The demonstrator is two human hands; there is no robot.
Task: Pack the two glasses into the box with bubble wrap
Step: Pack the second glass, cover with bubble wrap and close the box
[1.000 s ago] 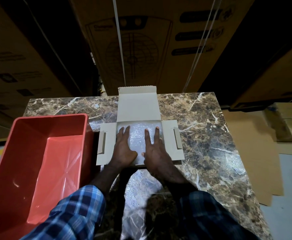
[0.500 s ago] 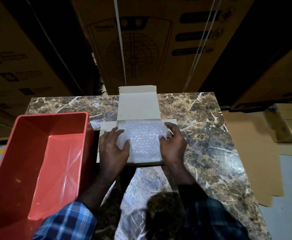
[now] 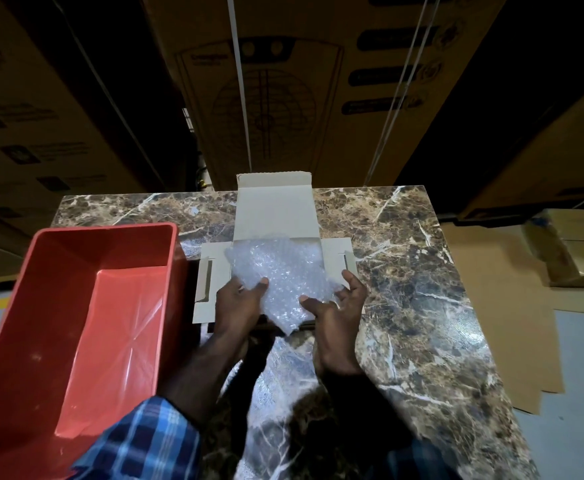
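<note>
Bubble wrap (image 3: 276, 275) now lifted and crumpled above the open box (image 3: 275, 216) on the table (image 3: 405, 271), no longer pressed flat inside as a second ago. Left hand (image 3: 237, 306) pinches its near-left edge; right hand (image 3: 339, 308) grips the near-right edge. Glasses not visible, whether under the wrap cannot be told. Judged: packing incomplete, lid open. Red bin (image 3: 76, 306) beside, unchanged

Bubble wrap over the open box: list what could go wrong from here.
1. The bubble wrap is held crumpled in the left hand and right hand, above the box; it may bunch and cushion unevenly.
2. It may hide anything under it; no glasses are visible.
3. The red bin crowds the box's left flap.
</note>
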